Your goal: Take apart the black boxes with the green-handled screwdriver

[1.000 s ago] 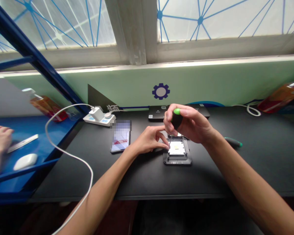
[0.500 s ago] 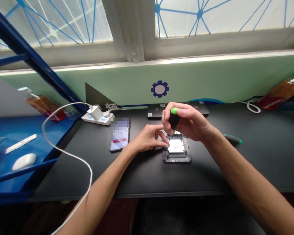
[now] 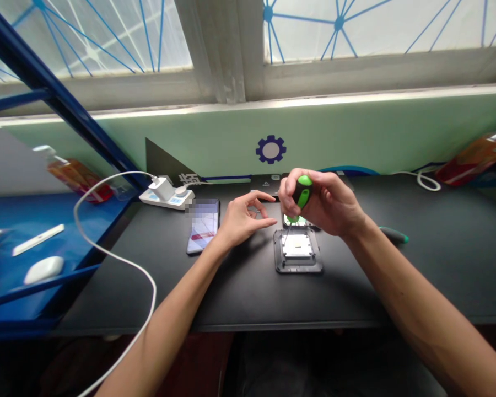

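Observation:
My right hand (image 3: 324,201) grips a black and green screwdriver (image 3: 303,192), its thin shaft slanting down toward the left side of a square black casing (image 3: 298,266). Whether the tip touches is too fine to tell. A white metal plate (image 3: 296,246) sits in the middle of that casing, which lies flat on the desk. Just behind it, partly covered by my right hand, is another dark part with a green circuit board (image 3: 300,221). My left hand (image 3: 248,218) hovers left of the casing, thumb and fingers apart, touching nothing I can see.
A phone (image 3: 203,226) lies left of my left hand, near a white power strip (image 3: 167,197) with a charger and a long white cable (image 3: 146,267). A second green-black tool (image 3: 393,235) rests beyond my right forearm. A black box (image 3: 264,184) stands against the green panel.
My left hand has drawn back from the casing toward the left and its fingers have parted. The screwdriver's handle has shifted slightly right and tilted more.

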Demonstrator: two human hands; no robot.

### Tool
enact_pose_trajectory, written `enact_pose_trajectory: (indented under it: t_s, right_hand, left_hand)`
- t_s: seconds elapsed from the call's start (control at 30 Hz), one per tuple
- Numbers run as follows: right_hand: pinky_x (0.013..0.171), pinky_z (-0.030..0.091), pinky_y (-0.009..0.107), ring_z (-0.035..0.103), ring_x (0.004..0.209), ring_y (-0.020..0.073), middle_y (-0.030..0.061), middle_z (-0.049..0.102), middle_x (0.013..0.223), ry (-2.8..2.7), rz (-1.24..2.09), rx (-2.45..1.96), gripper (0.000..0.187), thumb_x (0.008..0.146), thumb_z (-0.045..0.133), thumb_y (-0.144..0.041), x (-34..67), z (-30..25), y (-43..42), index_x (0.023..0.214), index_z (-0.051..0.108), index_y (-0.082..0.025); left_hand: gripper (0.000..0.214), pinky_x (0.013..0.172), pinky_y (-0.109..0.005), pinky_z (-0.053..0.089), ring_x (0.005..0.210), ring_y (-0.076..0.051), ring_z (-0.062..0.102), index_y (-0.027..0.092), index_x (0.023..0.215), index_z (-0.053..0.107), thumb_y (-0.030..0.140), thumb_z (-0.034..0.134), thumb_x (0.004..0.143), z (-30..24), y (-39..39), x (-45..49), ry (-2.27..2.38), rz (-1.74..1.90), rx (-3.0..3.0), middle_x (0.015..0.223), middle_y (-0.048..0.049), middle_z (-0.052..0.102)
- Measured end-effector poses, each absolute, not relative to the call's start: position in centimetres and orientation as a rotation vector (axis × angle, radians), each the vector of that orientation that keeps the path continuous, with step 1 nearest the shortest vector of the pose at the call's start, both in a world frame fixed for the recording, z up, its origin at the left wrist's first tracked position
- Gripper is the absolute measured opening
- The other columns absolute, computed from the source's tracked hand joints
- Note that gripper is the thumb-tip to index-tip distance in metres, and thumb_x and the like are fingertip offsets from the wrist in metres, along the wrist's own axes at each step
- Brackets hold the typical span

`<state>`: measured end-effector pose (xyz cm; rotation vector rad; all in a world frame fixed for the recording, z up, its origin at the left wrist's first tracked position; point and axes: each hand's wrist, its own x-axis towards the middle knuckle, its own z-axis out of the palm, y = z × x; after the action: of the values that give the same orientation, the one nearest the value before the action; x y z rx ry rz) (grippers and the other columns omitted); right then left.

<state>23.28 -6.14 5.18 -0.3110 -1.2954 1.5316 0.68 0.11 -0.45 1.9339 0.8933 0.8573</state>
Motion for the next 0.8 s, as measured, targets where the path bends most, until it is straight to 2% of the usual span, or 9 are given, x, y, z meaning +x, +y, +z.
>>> enact_pose_trajectory:
  t_s: [0.07, 0.1, 0.2, 0.3, 0.4, 0.5, 0.67, 0.8]
  right_hand:
    - [0.073, 0.06, 0.031, 0.07, 0.078, 0.0198, 0.0066, 0.073, 0.091, -1.284, 1.504, -0.315, 0.03, 0.106, 0.07, -0.044, 23.4, 4.9, -6.0, 0.1, 0.08, -0.016]
    - [0.074, 0.061, 0.031, 0.073, 0.081, 0.0202, 0.0074, 0.075, 0.098, -1.281, 1.488, -0.322, 0.027, 0.105, 0.073, -0.043, 23.4, 4.7, -5.9, 0.101, 0.08, -0.016]
    - [0.071, 0.061, 0.03, 0.075, 0.08, 0.0185, 0.0073, 0.076, 0.111, -1.285, 1.455, -0.334, 0.025, 0.103, 0.081, -0.043, 23.2, 4.4, -5.9, 0.104, 0.074, -0.019]
    - [0.062, 0.056, 0.027, 0.065, 0.067, 0.014, 0.0027, 0.074, 0.104, -1.275, 1.469, -0.331, 0.029, 0.1, 0.086, -0.045, 22.9, 4.4, -5.8, 0.106, 0.068, -0.022]
    - [0.062, 0.054, 0.028, 0.057, 0.065, 0.0143, 0.0026, 0.069, 0.095, -1.257, 1.51, -0.325, 0.033, 0.105, 0.075, -0.053, 22.9, 4.6, -5.8, 0.104, 0.072, -0.021]
    - [0.067, 0.058, 0.03, 0.06, 0.069, 0.0162, 0.0059, 0.07, 0.098, -1.254, 1.517, -0.331, 0.037, 0.107, 0.067, -0.052, 23.0, 4.8, -5.8, 0.099, 0.078, -0.018]
    - [0.076, 0.063, 0.032, 0.074, 0.081, 0.0187, 0.006, 0.074, 0.112, -1.243, 1.504, -0.333, 0.026, 0.103, 0.078, -0.045, 23.2, 4.4, -5.7, 0.103, 0.074, -0.019]
    - [0.064, 0.055, 0.026, 0.063, 0.064, 0.0124, 0.0019, 0.073, 0.107, -1.265, 1.495, -0.332, 0.032, 0.097, 0.089, -0.042, 23.1, 4.3, -5.9, 0.106, 0.064, -0.023]
  left_hand:
    - [0.042, 0.06, -0.022, 0.044, 0.069, -0.01, 0.064, 0.019, 0.11, 0.085, 0.041, 0.1, 0.078, -0.3, 0.1, 0.6, 0.81, 0.842, 1.963, 0.113, -0.006, 0.081]
    - [0.037, 0.063, -0.023, 0.047, 0.075, -0.012, 0.068, 0.019, 0.109, 0.086, 0.04, 0.098, 0.081, -0.1, 0.1, 0.6, 0.766, 0.793, 1.983, 0.116, -0.0072, 0.081]
    - [0.035, 0.068, -0.025, 0.048, 0.077, -0.015, 0.068, 0.017, 0.104, 0.088, 0.044, 0.098, 0.083, 0.4, -0.4, 0.6, 0.675, 0.564, 2.029, 0.092, -0.0044, 0.08]
    - [0.051, 0.068, -0.026, 0.046, 0.071, -0.015, 0.063, 0.018, 0.113, 0.088, 0.046, 0.104, 0.073, 0.5, -0.9, 0.9, 0.665, 0.406, 2.054, 0.077, 0.0013, 0.071]
    - [0.057, 0.066, -0.026, 0.044, 0.068, -0.014, 0.061, 0.018, 0.117, 0.088, 0.05, 0.104, 0.073, 0.2, -1.1, 1.1, 0.671, 0.312, 2.092, 0.075, 0.0026, 0.069]
    - [0.052, 0.065, -0.026, 0.042, 0.067, -0.013, 0.06, 0.018, 0.113, 0.089, 0.05, 0.103, 0.074, -0.2, -0.8, 1.1, 0.667, 0.298, 2.107, 0.074, 0.0025, 0.068]
    - [0.043, 0.066, -0.026, 0.044, 0.069, -0.014, 0.063, 0.018, 0.106, 0.09, 0.046, 0.103, 0.076, -0.7, -0.3, 0.9, 0.618, 0.318, 2.09, 0.073, 0.0015, 0.069]
    - [0.042, 0.065, -0.027, 0.044, 0.071, -0.015, 0.064, 0.018, 0.102, 0.09, 0.048, 0.102, 0.077, -1.1, -0.2, 0.9, 0.602, 0.292, 2.101, 0.076, -0.0006, 0.072]
